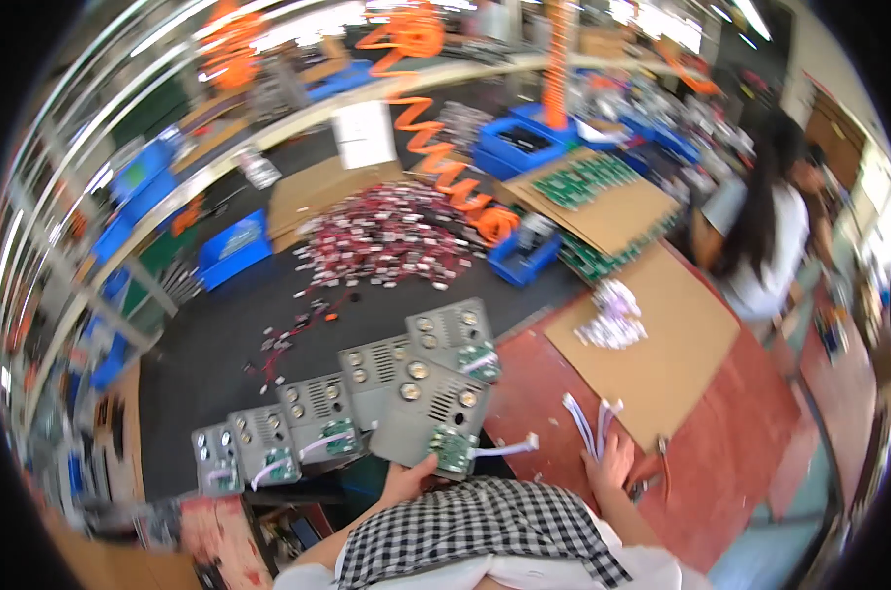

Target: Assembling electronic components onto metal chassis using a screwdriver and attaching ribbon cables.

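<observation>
Centrally, at bench level: left hand (403, 481) closed on the near edge of a grey metal panel (428, 413), thumb on top beside the small green circuit board (453, 447) mounted at the panel's near right corner. Panel lying flat, long axis running from about 7 o'clock to 1 o'clock, knobbed end pointing away toward 1 o'clock; white ribbon cable (505, 449) trailing from the board toward 3 o'clock.

At 4 o'clock from the panel: right hand (612, 462) closed around a bundle of white ribbon cables (591, 421), cable ends standing up toward 12 o'clock; red-handled pliers (659, 462) just beside the hand at 3 o'clock.

Overlapping row of like grey panels (313, 418) stepping off toward 9 o'clock, and two more (452, 329) toward 12 o'clock, partly tucked under the held one.

Further out at 12 o'clock: heap of small red-and-white parts (386, 236) on the dark bench (219, 334); orange coiled hose (445, 157) hanging above it; blue bins (234, 246).

At 2 o'clock: cardboard sheet (661, 344) on a red surface, bearing a small pile of white cables (610, 320); beyond it, stacked green boards (588, 182) on cardboard.

At 3 o'clock, far edge: another person (760, 236) in a white top, well apart from both hands.
</observation>
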### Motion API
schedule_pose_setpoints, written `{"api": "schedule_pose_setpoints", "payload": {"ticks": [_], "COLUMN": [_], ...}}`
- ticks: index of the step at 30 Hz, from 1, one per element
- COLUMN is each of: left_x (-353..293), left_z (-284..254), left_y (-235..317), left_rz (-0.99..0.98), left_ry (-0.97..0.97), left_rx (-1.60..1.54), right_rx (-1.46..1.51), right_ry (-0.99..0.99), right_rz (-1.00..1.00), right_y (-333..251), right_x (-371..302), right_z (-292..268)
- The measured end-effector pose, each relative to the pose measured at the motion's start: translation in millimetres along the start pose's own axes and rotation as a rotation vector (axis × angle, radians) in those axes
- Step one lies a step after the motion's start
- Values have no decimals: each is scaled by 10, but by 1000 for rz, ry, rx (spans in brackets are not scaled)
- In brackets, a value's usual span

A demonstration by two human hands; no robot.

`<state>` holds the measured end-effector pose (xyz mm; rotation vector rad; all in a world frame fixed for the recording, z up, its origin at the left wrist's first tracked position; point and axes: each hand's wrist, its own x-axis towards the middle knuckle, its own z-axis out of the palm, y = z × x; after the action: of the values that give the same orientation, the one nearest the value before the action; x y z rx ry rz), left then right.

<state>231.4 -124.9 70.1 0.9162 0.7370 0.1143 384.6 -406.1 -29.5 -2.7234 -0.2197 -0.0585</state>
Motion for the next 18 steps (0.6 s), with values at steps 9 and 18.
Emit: {"api": "schedule_pose_setpoints", "payload": {"ticks": [9, 18], "left_x": [341, 395], "left_z": [93, 115], "left_y": [95, 58], "left_rz": [42, 45], "left_ry": [24, 117], "left_rx": [60, 0], "right_rx": [-15, 520], "right_ry": [-25, 67], "right_rz": [-145, 177], "right_y": [37, -17], "right_x": [682, 927], "right_z": [524, 307]}}
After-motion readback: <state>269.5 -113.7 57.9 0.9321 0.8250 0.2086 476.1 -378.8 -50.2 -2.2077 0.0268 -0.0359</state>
